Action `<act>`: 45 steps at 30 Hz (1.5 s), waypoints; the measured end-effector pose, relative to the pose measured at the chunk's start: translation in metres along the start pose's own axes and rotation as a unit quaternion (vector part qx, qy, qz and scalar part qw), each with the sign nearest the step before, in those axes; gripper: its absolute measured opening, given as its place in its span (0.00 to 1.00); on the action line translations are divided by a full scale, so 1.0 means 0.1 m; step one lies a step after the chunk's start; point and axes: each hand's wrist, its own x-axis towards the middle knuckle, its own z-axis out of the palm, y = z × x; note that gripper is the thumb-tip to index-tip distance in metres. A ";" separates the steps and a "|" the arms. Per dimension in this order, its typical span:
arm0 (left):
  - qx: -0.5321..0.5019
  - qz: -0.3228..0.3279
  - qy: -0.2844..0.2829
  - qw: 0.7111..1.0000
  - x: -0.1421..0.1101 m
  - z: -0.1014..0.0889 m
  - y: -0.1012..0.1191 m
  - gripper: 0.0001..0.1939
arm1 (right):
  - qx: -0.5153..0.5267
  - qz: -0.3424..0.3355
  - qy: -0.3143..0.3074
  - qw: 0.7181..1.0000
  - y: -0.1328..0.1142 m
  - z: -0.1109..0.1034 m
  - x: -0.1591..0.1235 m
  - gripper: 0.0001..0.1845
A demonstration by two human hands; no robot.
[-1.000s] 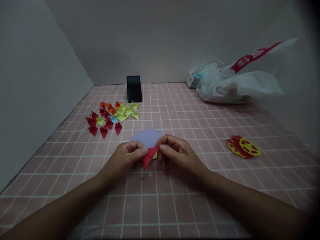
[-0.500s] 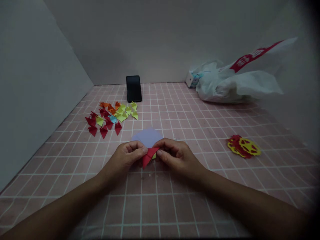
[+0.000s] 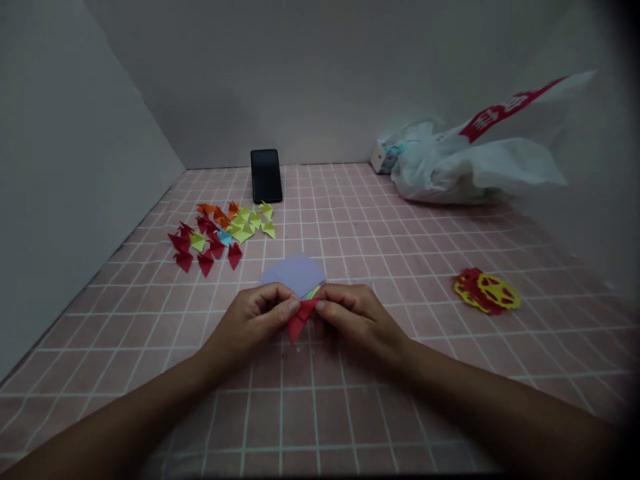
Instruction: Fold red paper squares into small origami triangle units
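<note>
Between my two hands is a small piece of folded red paper [image 3: 300,320], its pointed end hanging down toward me. My left hand [image 3: 267,310] pinches its left edge with thumb and forefinger. On the other side, my right hand [image 3: 350,313] grips the upper right corner, thumb tip against the paper. Just beyond my fingers lie sheets of lavender paper [image 3: 295,272], with a sliver of yellow-green paper [image 3: 313,292] showing at their near edge. The curled lower fingers of both hands are partly hidden.
Several folded paper cranes [image 3: 215,247], red, orange, yellow and one blue, lie at the left. A black phone [image 3: 267,177] leans behind them. Red and yellow cut-out shapes [image 3: 487,293] are piled at the right. A white plastic bag [image 3: 450,177] and a small box [image 3: 381,158] sit at the back right.
Both hands have shifted slightly toward me with the red paper, its fold now hanging lower. More of the yellow-green paper's far side shows beyond my fingers.
</note>
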 end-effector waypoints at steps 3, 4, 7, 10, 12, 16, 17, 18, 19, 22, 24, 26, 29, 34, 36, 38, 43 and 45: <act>0.006 0.014 -0.018 1.000 -0.01 0.00 0.01 0.12 | 0.025 0.011 -0.018 0.999 0.02 0.00 0.00 0.14; 0.006 0.015 -0.023 1.000 -0.01 0.00 0.01 0.13 | 0.024 0.009 -0.021 0.999 0.02 0.00 0.00 0.14; -0.003 0.005 -0.028 1.000 0.00 0.00 0.00 0.14 | 0.018 0.000 -0.020 1.000 0.00 -0.01 0.00 0.14; -0.025 -0.019 -0.025 0.999 0.02 0.00 -0.01 0.15 | 0.013 -0.012 -0.016 1.000 -0.03 -0.02 0.00 0.16; -0.028 -0.028 -0.027 0.999 0.02 0.00 -0.01 0.15 | 0.008 -0.021 -0.016 1.000 -0.03 -0.02 0.01 0.18; -0.016 -0.017 -0.041 0.999 0.02 0.00 -0.01 0.15 | 0.020 0.003 -0.021 1.000 -0.03 0.00 0.03 0.19; -0.016 -0.013 -0.044 0.999 0.02 0.00 -0.01 0.15 | 0.029 0.019 -0.024 0.999 -0.02 0.00 0.03 0.19; -0.018 -0.009 -0.047 0.999 0.02 0.00 -0.01 0.15 | 0.038 0.035 -0.027 0.998 -0.02 0.01 0.03 0.19; -0.019 -0.008 -0.050 0.999 0.01 0.00 -0.02 0.15 | 0.044 0.049 -0.028 0.997 -0.02 0.02 0.02 0.20; -0.016 -0.003 -0.061 0.998 0.01 0.00 -0.02 0.14 | 0.066 0.076 -0.025 0.995 -0.02 0.04 0.00 0.20; -0.017 -0.003 -0.067 0.998 0.00 0.00 -0.02 0.14 | 0.096 0.091 -0.026 0.991 -0.02 0.05 -0.01 0.20; -0.032 -0.006 -0.071 0.997 0.00 0.00 -0.02 0.14 | 0.143 0.104 -0.029 0.984 -0.02 0.06 -0.01 0.20; -0.069 -0.025 -0.074 0.994 0.00 0.01 -0.02 0.14 | 0.207 0.115 -0.023 0.971 -0.01 0.05 0.02 0.20; -0.081 -0.040 -0.073 0.993 0.01 0.01 -0.02 0.15 | 0.228 0.119 -0.017 0.966 -0.01 0.03 0.05 0.25; -0.062 -0.034 -0.072 0.995 0.02 0.01 -0.02 0.16 | 0.209 0.115 -0.027 0.971 0.00 0.03 0.04 0.27; -0.024 -0.018 -0.072 0.997 0.02 0.01 -0.01 0.15 | 0.184 0.110 -0.045 0.976 0.01 0.03 0.04 0.25; 0.046 0.021 -0.074 0.996 0.02 0.01 0.00 0.16 | 0.175 0.107 -0.081 0.975 0.03 0.05 0.04 0.19; 0.036 0.021 -0.074 0.996 0.01 0.01 -0.01 0.16 | 0.158 0.099 -0.077 0.980 0.01 0.05 0.03 0.18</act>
